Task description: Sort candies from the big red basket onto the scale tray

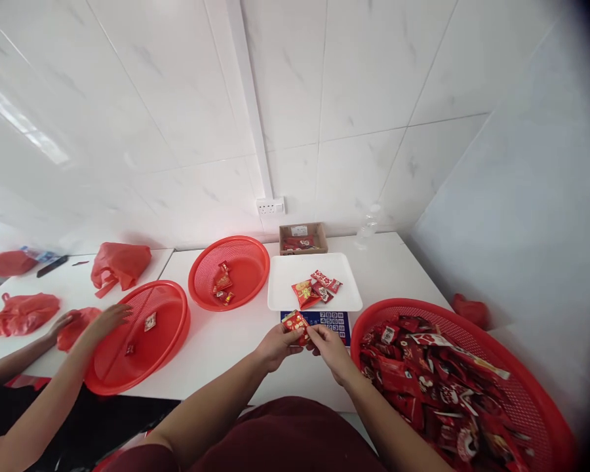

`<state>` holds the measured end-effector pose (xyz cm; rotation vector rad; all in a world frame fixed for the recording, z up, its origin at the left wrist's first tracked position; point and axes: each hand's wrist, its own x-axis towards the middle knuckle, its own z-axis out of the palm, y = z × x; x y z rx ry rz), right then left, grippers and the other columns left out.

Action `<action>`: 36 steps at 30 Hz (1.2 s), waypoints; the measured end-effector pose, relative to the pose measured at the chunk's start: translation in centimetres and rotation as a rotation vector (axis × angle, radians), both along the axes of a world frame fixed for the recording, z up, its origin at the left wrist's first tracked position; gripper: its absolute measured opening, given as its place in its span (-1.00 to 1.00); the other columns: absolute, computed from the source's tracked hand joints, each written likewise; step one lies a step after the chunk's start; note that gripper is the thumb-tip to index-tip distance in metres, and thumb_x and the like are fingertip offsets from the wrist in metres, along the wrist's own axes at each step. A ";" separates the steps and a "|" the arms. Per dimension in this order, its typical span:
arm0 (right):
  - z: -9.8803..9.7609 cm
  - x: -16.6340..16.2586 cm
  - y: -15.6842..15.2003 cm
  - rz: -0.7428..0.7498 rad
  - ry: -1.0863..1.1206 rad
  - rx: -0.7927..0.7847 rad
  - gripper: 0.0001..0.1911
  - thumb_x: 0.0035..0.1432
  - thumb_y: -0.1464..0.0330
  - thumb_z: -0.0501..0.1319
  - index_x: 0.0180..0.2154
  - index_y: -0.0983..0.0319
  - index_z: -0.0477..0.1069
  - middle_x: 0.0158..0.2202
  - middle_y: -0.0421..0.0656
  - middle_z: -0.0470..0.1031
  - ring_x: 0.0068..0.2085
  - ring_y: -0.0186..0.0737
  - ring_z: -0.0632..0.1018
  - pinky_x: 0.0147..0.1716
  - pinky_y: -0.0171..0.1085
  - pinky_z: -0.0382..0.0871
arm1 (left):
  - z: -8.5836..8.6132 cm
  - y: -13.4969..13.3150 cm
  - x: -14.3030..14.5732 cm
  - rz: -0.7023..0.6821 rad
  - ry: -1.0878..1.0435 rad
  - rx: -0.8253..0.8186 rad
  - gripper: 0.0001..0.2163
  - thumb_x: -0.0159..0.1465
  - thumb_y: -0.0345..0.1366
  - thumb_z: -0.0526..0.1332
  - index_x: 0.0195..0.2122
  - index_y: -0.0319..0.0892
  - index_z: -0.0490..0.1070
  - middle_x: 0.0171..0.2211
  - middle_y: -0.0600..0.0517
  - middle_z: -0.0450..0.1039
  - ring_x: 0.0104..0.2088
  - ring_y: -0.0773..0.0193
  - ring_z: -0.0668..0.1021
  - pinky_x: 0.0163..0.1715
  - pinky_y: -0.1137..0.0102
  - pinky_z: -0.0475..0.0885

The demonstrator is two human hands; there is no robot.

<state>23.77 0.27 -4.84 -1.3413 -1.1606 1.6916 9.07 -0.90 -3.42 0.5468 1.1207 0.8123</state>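
One white table [221, 347] spread ahead, with a wide red basket [472, 331] of wrapped packets [398, 377] at the right. Left of it sat a white tray [281, 282] bearing a small cluster of packets [305, 293], with a blue keypad [332, 321] at its near side. The left hand [276, 346] and right hand [332, 351] were together, both pinching one red-and-gold packet [295, 320] in front of the keypad. A light hold by its edges looked wisest, since hard squeezing might have crushed the contents; hands were best kept from pressing the keys.
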 end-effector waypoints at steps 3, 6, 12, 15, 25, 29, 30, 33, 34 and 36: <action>0.2 0.6 -0.2 -0.059 -0.013 -0.035 -0.58 -0.10 0.00 0.21 -0.34 0.20 0.43 -0.46 -0.18 0.52 -0.45 -0.26 0.50 -0.47 -0.27 0.34 | -0.3 1.2 -1.0 0.010 0.019 -0.020 -0.62 0.00 -0.11 0.40 -0.24 -0.22 0.40 -0.39 0.00 0.47 -0.41 0.34 0.49 -0.29 0.41 0.31; 0.2 1.9 -1.1 -0.174 -0.050 -0.048 -0.59 -0.10 0.07 0.23 -0.26 0.19 0.45 -0.41 -0.16 0.54 -0.41 -0.25 0.52 -0.41 -0.25 0.37 | -0.4 3.0 -2.3 0.028 0.062 -0.048 -0.64 0.03 -0.13 0.39 -0.24 -0.21 0.37 -0.41 0.03 0.46 -0.47 0.38 0.46 -0.35 0.44 0.32; -0.8 4.8 -5.5 -0.400 -0.101 -0.146 -0.61 -0.19 0.11 0.27 -0.30 0.17 0.48 -0.41 -0.15 0.54 -0.42 -0.25 0.51 -0.41 -0.24 0.39 | -1.1 6.9 -4.6 0.043 0.176 -0.097 -0.66 0.04 -0.27 0.38 -0.21 -0.17 0.30 -0.43 0.08 0.44 -0.55 0.45 0.40 -0.44 0.50 0.26; -1.2 5.7 -7.8 -0.505 -0.112 -0.178 -0.58 -0.23 0.08 0.29 -0.30 0.15 0.48 -0.41 -0.14 0.56 -0.41 -0.20 0.54 -0.39 -0.20 0.42 | -1.6 8.6 -5.2 0.048 0.192 -0.093 -0.62 0.01 -0.35 0.40 -0.19 -0.16 0.27 -0.45 0.10 0.40 -0.55 0.46 0.37 -0.45 0.50 0.25; 0.1 5.7 -9.4 -0.694 -0.158 -0.208 -0.57 -0.29 0.08 0.31 -0.32 0.13 0.47 -0.39 -0.14 0.58 -0.36 -0.17 0.55 -0.35 -0.19 0.45 | -1.5 9.6 -5.1 -0.119 0.140 -0.112 -0.34 0.04 -0.35 0.36 0.13 -0.12 0.06 -0.17 -0.11 0.39 -0.24 0.17 0.51 -0.19 0.24 0.38; 0.5 4.4 -9.6 -0.684 -0.142 -0.200 -0.57 -0.28 0.10 0.32 -0.31 0.15 0.47 -0.39 -0.15 0.57 -0.38 -0.20 0.54 -0.34 -0.19 0.43 | -1.1 10.4 -3.5 -0.174 0.097 -0.084 -0.32 0.03 -0.31 0.38 0.13 -0.07 0.07 -0.07 -0.11 0.37 -0.18 0.14 0.51 -0.15 0.25 0.38; 0.6 4.2 -9.7 -0.676 -0.144 -0.199 -0.57 -0.28 0.10 0.32 -0.31 0.16 0.47 -0.38 -0.15 0.57 -0.37 -0.20 0.54 -0.33 -0.19 0.43 | -0.9 10.8 -3.1 -0.181 0.089 -0.074 -0.30 0.02 -0.31 0.38 0.14 -0.04 0.06 -0.04 -0.10 0.36 -0.16 0.14 0.51 -0.14 0.25 0.38; 0.7 4.1 -10.2 -0.657 -0.164 -0.202 -0.57 -0.27 0.11 0.32 -0.29 0.17 0.47 -0.38 -0.14 0.57 -0.36 -0.19 0.54 -0.33 -0.18 0.42 | -0.5 12.2 -2.5 -0.174 0.098 -0.045 -0.24 0.02 -0.31 0.39 0.19 0.03 0.00 0.07 -0.10 0.30 -0.12 0.14 0.49 -0.13 0.26 0.38; 0.7 4.2 -10.4 -0.659 -0.173 -0.202 -0.56 -0.27 0.11 0.32 -0.29 0.18 0.47 -0.38 -0.14 0.57 -0.36 -0.20 0.54 -0.33 -0.18 0.41 | -0.5 12.4 -2.6 -0.165 0.112 -0.036 -0.22 0.02 -0.30 0.39 0.21 0.04 -0.04 0.11 -0.11 0.26 -0.11 0.14 0.49 -0.13 0.26 0.38; 0.5 4.6 -10.7 -0.678 -0.189 -0.198 -0.55 -0.27 0.11 0.32 -0.28 0.19 0.46 -0.38 -0.13 0.57 -0.36 -0.20 0.54 -0.34 -0.19 0.41 | -0.4 12.4 -3.3 -0.150 0.149 -0.022 -0.19 0.05 -0.29 0.37 0.24 0.02 -0.09 0.14 -0.16 0.21 -0.10 0.14 0.48 -0.13 0.27 0.37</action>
